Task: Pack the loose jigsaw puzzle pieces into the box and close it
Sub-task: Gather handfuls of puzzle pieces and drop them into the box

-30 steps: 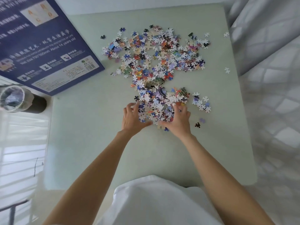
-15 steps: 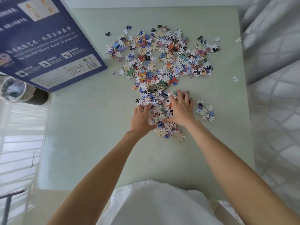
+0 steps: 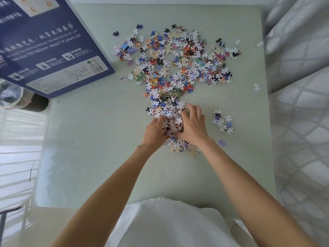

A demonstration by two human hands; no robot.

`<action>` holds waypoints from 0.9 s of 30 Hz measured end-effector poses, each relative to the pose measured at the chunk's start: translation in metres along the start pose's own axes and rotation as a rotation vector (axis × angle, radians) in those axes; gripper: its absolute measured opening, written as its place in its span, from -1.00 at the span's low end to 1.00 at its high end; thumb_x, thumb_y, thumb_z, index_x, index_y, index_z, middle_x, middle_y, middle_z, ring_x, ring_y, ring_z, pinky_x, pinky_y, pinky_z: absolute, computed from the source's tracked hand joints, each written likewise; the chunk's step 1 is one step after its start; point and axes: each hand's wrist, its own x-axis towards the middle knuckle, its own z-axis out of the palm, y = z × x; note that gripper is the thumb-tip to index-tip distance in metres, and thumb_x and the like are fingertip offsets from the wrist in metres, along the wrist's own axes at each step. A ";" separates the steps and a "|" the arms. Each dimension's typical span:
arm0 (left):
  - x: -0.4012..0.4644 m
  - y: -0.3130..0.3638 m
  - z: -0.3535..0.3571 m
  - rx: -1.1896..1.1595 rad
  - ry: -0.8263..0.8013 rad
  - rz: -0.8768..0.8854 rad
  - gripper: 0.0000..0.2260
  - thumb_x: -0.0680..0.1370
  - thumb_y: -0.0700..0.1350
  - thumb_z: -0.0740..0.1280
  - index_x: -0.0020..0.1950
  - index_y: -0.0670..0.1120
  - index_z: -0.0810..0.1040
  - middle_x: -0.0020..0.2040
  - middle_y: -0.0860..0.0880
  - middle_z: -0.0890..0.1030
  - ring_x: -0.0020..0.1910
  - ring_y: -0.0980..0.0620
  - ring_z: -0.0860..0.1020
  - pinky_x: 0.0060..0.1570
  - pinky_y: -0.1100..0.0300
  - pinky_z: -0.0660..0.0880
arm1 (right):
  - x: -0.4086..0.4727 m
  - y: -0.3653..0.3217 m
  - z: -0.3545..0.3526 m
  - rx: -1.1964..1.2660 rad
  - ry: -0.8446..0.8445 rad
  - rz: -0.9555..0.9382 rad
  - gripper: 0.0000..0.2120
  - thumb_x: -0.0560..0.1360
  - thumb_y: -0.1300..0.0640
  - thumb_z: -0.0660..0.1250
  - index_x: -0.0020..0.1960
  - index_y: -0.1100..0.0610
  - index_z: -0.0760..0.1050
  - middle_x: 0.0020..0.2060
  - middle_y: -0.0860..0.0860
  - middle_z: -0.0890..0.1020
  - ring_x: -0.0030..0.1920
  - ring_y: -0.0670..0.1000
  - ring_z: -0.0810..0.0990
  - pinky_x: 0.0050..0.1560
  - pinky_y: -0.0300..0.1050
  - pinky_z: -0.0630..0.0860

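Observation:
Loose jigsaw pieces (image 3: 178, 61) lie spread over the far half of the pale green table (image 3: 92, 139). My left hand (image 3: 154, 131) and my right hand (image 3: 193, 125) sit close together at the near end of the spread. Their curled fingers cup a small heap of pieces (image 3: 172, 124) between them. A few pieces (image 3: 183, 148) lie just under my wrists. The dark blue puzzle box (image 3: 46, 47) lies at the table's far left corner, printed side up, well away from both hands.
A small cluster of pieces (image 3: 223, 122) lies to the right of my right hand, with single strays (image 3: 256, 87) near the right edge. A bin with a plastic liner (image 3: 12, 94) stands on the floor at the left. White quilted bedding (image 3: 299, 104) borders the table's right side.
My hands have drawn closer together and their fingers have curled in, gathering pieces into a heap between them. The right hand's fingers lay flatter on the pieces half a second ago.

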 end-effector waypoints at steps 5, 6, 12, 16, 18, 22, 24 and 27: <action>0.002 -0.002 -0.004 -0.010 0.050 0.047 -0.65 0.44 -0.24 0.41 0.21 -0.09 0.52 0.09 -0.11 0.60 0.03 -0.11 0.56 -0.03 0.20 0.40 | 0.000 -0.009 -0.002 0.050 -0.021 -0.035 -0.25 0.27 -0.18 0.48 0.30 0.15 0.30 0.26 0.07 0.39 0.23 0.10 0.33 0.14 -0.04 0.42; 0.002 -0.003 -0.005 -0.010 0.055 0.049 -0.67 0.45 -0.21 0.41 0.21 -0.09 0.53 0.08 -0.10 0.61 0.02 -0.10 0.57 -0.04 0.21 0.40 | 0.000 -0.011 -0.002 0.077 -0.018 -0.029 -0.27 0.28 -0.15 0.48 0.30 0.15 0.31 0.24 0.08 0.40 0.21 0.10 0.34 0.09 -0.05 0.45; 0.004 -0.013 -0.013 -0.026 0.087 0.044 -0.73 0.47 -0.07 0.42 0.15 -0.08 0.60 -0.04 -0.08 0.68 -0.10 -0.08 0.62 -0.10 0.19 0.45 | -0.002 -0.014 -0.002 0.187 0.041 0.013 -0.56 0.41 0.04 0.43 0.24 0.09 0.43 0.14 0.03 0.51 0.12 0.09 0.45 -0.11 -0.09 0.46; 0.004 -0.021 -0.019 0.004 0.093 0.049 -0.76 0.46 -0.11 0.42 0.12 -0.08 0.63 -0.05 -0.08 0.67 -0.12 -0.06 0.62 -0.14 0.26 0.41 | -0.002 -0.013 -0.006 0.230 0.080 0.024 -0.62 0.42 0.09 0.43 0.21 0.11 0.48 0.04 0.03 0.60 -0.02 0.07 0.55 -0.19 -0.15 0.43; 0.003 -0.025 -0.021 0.019 0.107 0.056 -0.77 0.46 -0.15 0.42 0.11 -0.11 0.63 -0.01 -0.10 0.65 -0.12 -0.07 0.62 -0.15 0.28 0.39 | -0.003 -0.012 -0.008 0.243 0.082 0.029 -0.63 0.44 0.12 0.41 0.22 0.14 0.49 0.05 0.05 0.59 -0.06 0.07 0.57 -0.18 -0.15 0.44; -0.001 -0.031 -0.026 0.010 0.113 0.066 -0.78 0.46 -0.16 0.42 0.10 -0.14 0.63 0.05 -0.11 0.63 -0.10 -0.05 0.62 -0.09 0.31 0.42 | -0.005 -0.007 -0.010 0.246 0.098 0.038 -0.63 0.46 0.14 0.39 0.25 0.16 0.48 0.12 0.08 0.52 -0.03 0.06 0.56 -0.11 -0.24 0.40; -0.002 -0.033 -0.029 -0.005 0.082 0.047 -0.76 0.45 -0.12 0.43 0.09 -0.13 0.63 0.03 -0.10 0.63 -0.10 -0.04 0.61 -0.04 0.21 0.51 | -0.006 -0.005 -0.011 0.250 0.089 0.048 -0.62 0.48 0.15 0.37 0.27 0.16 0.45 0.09 0.09 0.55 -0.01 0.06 0.56 -0.08 -0.22 0.41; -0.006 -0.035 -0.032 -0.024 0.027 -0.027 -0.67 0.40 -0.03 0.47 0.13 -0.10 0.61 0.05 -0.07 0.63 -0.08 -0.01 0.59 -0.08 0.24 0.46 | -0.009 -0.006 -0.014 0.269 0.095 0.068 -0.62 0.47 0.16 0.37 0.26 0.17 0.42 -0.01 0.11 0.60 -0.05 0.09 0.56 -0.14 -0.18 0.40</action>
